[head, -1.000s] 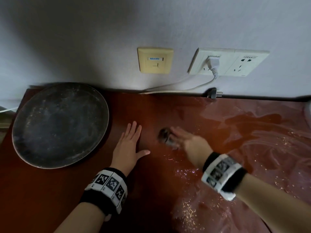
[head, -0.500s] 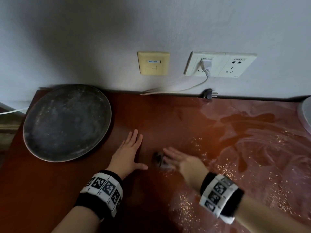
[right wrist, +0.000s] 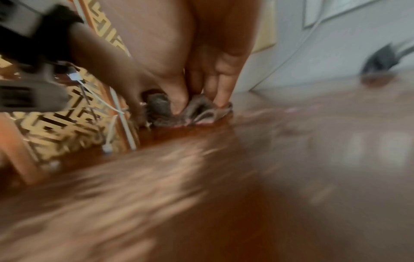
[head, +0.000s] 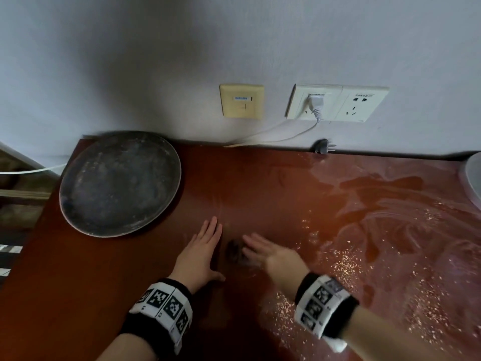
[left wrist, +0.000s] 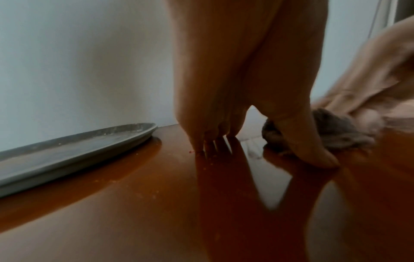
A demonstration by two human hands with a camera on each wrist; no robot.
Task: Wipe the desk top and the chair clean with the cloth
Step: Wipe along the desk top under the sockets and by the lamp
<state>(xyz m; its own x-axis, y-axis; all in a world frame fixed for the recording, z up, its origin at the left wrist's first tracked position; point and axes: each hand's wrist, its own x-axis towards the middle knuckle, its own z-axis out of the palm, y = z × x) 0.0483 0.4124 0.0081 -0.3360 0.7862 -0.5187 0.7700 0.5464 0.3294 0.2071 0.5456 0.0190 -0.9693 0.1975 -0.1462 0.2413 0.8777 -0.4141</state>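
Observation:
A small grey cloth [head: 235,252] lies bunched on the red-brown desk top [head: 260,191], under the fingertips of my right hand [head: 269,254]. The fingers are fairly straight and press the cloth [right wrist: 197,113] down onto the wood. My left hand [head: 203,247] lies flat on the desk just left of the cloth, with its fingers spread and nothing in it. In the left wrist view the cloth [left wrist: 336,131] sits right behind the thumb of the left hand [left wrist: 235,88]. No chair is in view.
A large round grey plate [head: 117,183] sits at the desk's back left corner. Smears and pale crumbs [head: 351,269] cover the right half. A loose black plug [head: 322,147] lies by the wall under the sockets [head: 335,102]. A pale round object [head: 473,175] shows at the right edge.
My right hand has dragged the cloth toward me and to the left, so it now sits close beside my left hand. The left hand has stayed flat on the desk.

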